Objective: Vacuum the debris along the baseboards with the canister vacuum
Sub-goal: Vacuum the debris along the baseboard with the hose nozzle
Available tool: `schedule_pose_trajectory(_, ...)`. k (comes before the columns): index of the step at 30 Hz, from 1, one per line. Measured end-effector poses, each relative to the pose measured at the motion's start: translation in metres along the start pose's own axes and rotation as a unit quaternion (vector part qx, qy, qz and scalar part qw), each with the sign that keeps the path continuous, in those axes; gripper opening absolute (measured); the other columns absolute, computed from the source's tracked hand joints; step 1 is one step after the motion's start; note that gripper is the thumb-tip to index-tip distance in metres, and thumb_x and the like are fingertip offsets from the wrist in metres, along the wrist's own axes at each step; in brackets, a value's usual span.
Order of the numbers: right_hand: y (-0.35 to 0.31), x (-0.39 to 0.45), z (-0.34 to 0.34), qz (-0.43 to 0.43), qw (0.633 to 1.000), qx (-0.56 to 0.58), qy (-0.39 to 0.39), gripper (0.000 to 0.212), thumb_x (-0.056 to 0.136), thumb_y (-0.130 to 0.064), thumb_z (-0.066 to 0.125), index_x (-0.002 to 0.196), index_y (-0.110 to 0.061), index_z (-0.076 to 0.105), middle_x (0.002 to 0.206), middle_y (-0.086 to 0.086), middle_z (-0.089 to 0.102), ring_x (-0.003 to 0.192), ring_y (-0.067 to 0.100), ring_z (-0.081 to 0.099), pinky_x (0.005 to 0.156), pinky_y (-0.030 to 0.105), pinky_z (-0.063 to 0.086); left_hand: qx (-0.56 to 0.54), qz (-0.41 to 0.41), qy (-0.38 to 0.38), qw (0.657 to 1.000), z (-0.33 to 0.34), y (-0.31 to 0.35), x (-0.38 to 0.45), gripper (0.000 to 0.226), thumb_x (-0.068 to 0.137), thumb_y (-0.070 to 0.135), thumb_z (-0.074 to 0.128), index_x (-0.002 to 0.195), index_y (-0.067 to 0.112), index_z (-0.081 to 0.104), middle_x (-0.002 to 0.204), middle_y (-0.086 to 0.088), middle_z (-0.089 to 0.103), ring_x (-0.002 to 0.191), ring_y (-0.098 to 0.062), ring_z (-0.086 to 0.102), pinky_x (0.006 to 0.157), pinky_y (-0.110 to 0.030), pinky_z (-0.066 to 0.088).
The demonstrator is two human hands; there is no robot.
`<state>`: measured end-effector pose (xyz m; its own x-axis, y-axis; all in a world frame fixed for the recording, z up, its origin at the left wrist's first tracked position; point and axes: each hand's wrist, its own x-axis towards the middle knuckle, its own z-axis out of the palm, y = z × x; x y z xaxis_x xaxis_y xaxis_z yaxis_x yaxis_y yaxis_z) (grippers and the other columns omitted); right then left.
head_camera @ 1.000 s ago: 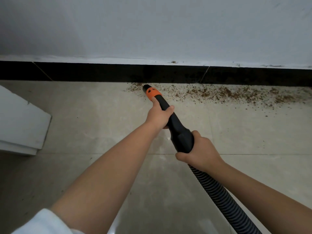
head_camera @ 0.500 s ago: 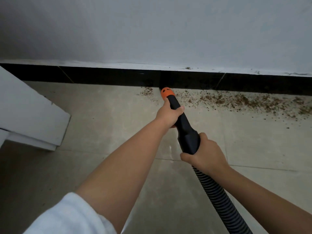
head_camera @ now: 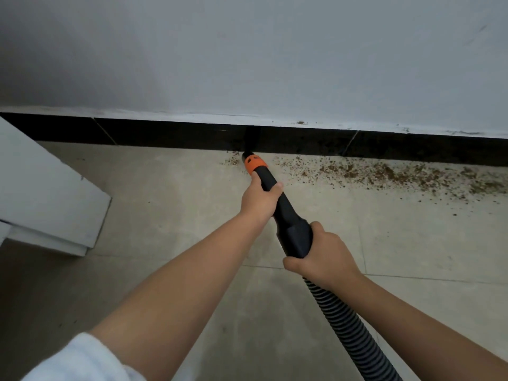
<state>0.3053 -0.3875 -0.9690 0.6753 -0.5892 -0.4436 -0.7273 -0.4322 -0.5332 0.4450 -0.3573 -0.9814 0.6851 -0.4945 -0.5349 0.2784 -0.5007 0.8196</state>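
- The left hand (head_camera: pixel 259 200) grips the nozzle (head_camera: pixel 270 185) near its orange tip; the right hand (head_camera: pixel 323 255) holds the cuff above the hose (head_camera: pixel 354 336).
- The tip sits at the baseboard (head_camera: pixel 170 136), at the left end of the debris (head_camera: pixel 384 174).
- Best to keep the tip low and sweep slowly rightward along the floor (head_camera: pixel 165 204).

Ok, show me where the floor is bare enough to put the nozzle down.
Bare tile lies between the white board on the left and the left hand. More bare tile runs right of the right hand, below the debris. The crowded strip is along the black baseboard, right of the orange nozzle tip.
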Motion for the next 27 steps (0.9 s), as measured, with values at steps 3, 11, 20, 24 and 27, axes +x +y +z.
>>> schedule_pose_trajectory(3, -0.009, 0.0, 0.008, -0.01, 1.0, 0.001, -0.009, 0.046, 0.069, -0.037, 0.071, 0.094, -0.018, 0.037, 0.077, -0.009, 0.048, 0.064, 0.007, 0.049, 0.049, 0.022, 0.036, -0.006, -0.001, 0.005, 1.0, -0.014, -0.005, 0.0, 0.07, 0.097, 0.028, 0.049, 0.151, 0.021, 0.006, 0.145, -0.008, 0.038, 0.123, -0.029, 0.047, 0.102, -0.041, 0.044)
schedule_pose_trajectory(11, -0.031, 0.011, 0.017, -0.013, 1.0, 0.001, -0.008, 0.047, 0.068, -0.039, 0.071, 0.094, -0.018, 0.039, 0.079, -0.007, 0.049, 0.066, 0.01, 0.052, 0.051, 0.023, 0.039, -0.003, -0.014, -0.005, 1.0, -0.037, 0.002, 0.01, 0.07, 0.095, 0.028, 0.051, 0.151, 0.022, 0.009, 0.142, -0.01, 0.042, 0.12, -0.031, 0.049, 0.099, -0.044, 0.047)
schedule_pose_trajectory(20, -0.033, 0.016, 0.015, -0.004, 1.0, 0.004, -0.001, 0.046, 0.069, -0.038, 0.071, 0.095, -0.017, 0.039, 0.079, -0.007, 0.049, 0.066, 0.01, 0.051, 0.05, 0.022, 0.038, 0.005, -0.026, -0.022, 0.999, -0.039, 0.011, 0.017, 0.073, 0.096, 0.025, 0.05, 0.151, 0.022, 0.003, 0.14, -0.011, 0.042, 0.119, -0.031, 0.05, 0.097, -0.042, 0.048)
schedule_pose_trajectory(24, -0.029, 0.012, 0.008, 0.003, 1.0, -0.002, 0.011, 0.046, 0.068, -0.038, 0.071, 0.096, -0.017, 0.041, 0.08, -0.006, 0.051, 0.069, 0.012, 0.054, 0.053, 0.025, 0.043, 0.007, -0.021, -0.039, 0.999, -0.032, 0.015, 0.013, 0.072, 0.096, 0.026, 0.05, 0.151, 0.022, 0.004, 0.143, -0.011, 0.04, 0.121, -0.031, 0.049, 0.097, -0.042, 0.048)
schedule_pose_trajectory(27, -0.027, 0.009, 0.005, -0.002, 1.0, 0.006, 0.012, 0.047, 0.067, -0.037, 0.072, 0.097, -0.016, 0.041, 0.082, -0.005, 0.053, 0.071, 0.013, 0.056, 0.057, 0.028, 0.047, 0.012, -0.006, -0.028, 1.0, -0.029, 0.014, 0.01, 0.07, 0.097, 0.027, 0.048, 0.151, 0.023, 0.004, 0.143, -0.01, 0.04, 0.121, -0.031, 0.049, 0.099, -0.043, 0.047)
